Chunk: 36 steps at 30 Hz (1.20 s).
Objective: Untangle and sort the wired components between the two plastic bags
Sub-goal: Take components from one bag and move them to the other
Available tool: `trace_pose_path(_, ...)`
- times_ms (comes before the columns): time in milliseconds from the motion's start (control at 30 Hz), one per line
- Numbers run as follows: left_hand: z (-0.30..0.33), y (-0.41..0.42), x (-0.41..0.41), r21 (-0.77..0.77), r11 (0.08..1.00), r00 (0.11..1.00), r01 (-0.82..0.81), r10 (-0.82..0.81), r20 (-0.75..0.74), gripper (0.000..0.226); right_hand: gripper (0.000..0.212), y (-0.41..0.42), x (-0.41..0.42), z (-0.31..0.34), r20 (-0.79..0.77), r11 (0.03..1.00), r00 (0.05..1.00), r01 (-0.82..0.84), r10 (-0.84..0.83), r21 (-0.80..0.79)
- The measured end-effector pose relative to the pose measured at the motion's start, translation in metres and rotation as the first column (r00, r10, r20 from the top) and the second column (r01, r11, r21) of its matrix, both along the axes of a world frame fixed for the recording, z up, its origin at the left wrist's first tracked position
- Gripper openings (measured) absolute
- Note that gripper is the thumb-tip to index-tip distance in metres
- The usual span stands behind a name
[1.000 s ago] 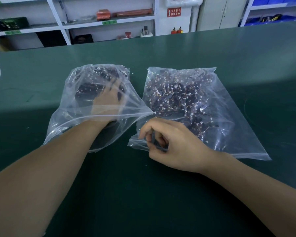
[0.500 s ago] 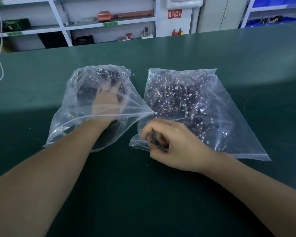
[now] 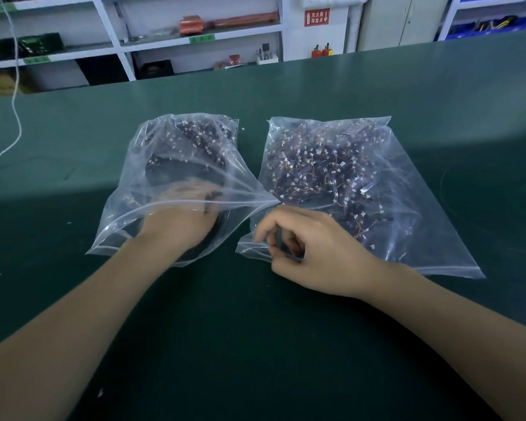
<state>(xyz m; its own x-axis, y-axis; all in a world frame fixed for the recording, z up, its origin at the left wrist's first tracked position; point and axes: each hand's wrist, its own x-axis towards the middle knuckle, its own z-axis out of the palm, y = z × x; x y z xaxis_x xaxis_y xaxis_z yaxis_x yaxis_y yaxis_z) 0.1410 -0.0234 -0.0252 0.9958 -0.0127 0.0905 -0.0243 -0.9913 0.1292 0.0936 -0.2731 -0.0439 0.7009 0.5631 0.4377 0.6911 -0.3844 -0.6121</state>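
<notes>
Two clear plastic bags lie side by side on the green table (image 3: pixel 255 344). My left hand (image 3: pixel 176 220) is inside the mouth of the left bag (image 3: pixel 128 177), blurred behind the plastic. Its fingers are curled round a dark clump of wired components (image 3: pixel 211 197). More of these dark components with white connectors (image 3: pixel 195 138) fill the far end of that bag. The right bag (image 3: pixel 422 232) holds a flat tangle of the same wired components (image 3: pixel 316 168). My right hand (image 3: pixel 316 253) rests at its near left corner and pinches the edge of the bag's opening.
A white cable (image 3: pixel 16 117) hangs down onto the table at the far left. Behind the table's far edge stand white shelves (image 3: pixel 195 34) with boxes and small tools. Tiny white scraps lie on the mat near my left forearm.
My left hand has drawn back from deep in the left bag toward its mouth, and its fingers have curled. My right hand has stayed at the right bag's corner.
</notes>
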Motion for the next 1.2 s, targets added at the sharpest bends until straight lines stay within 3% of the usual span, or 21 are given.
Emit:
trace_pose_path(67,-0.005,0.006,-0.012,0.02,0.997,0.98,0.081,-0.083,0.178,0.033,0.032,0.0,-0.002,0.002,0.011,1.0,1.0,0.004,-0.004,-0.012)
trace_pose_path(133,-0.011,0.011,-0.03,0.026,0.992,0.958,0.125,-0.127,0.257,0.028,0.033,0.0,-0.003,0.004,0.025,0.999,1.0,0.005,-0.005,-0.033)
trace_pose_path(333,-0.016,0.025,-0.045,-0.157,0.954,0.94,0.256,-0.208,0.271,0.027,0.033,-0.002,-0.004,0.008,0.077,0.994,0.996,-0.034,0.043,-0.106)
trace_pose_path(533,-0.016,0.031,-0.048,-0.261,0.932,0.911,0.253,-0.138,0.389,0.02,0.031,-0.003,-0.005,0.008,0.046,0.991,0.997,-0.061,0.067,-0.122)
trace_pose_path(700,-0.012,0.03,-0.05,-0.206,0.939,0.854,0.276,-0.142,0.5,0.017,0.03,-0.001,-0.007,0.005,0.064,0.986,0.996,-0.043,0.054,-0.16)
trace_pose_path(933,-0.011,0.023,-0.05,-0.157,0.878,0.733,0.451,-0.265,0.627,0.018,0.023,0.001,-0.011,0.003,0.102,0.994,0.995,0.0,0.011,-0.112)
trace_pose_path(1200,-0.01,0.015,-0.054,-0.275,0.817,0.739,0.507,-0.247,0.627,0.012,0.023,0.001,-0.009,0.001,0.127,0.999,0.991,0.034,-0.029,-0.038)
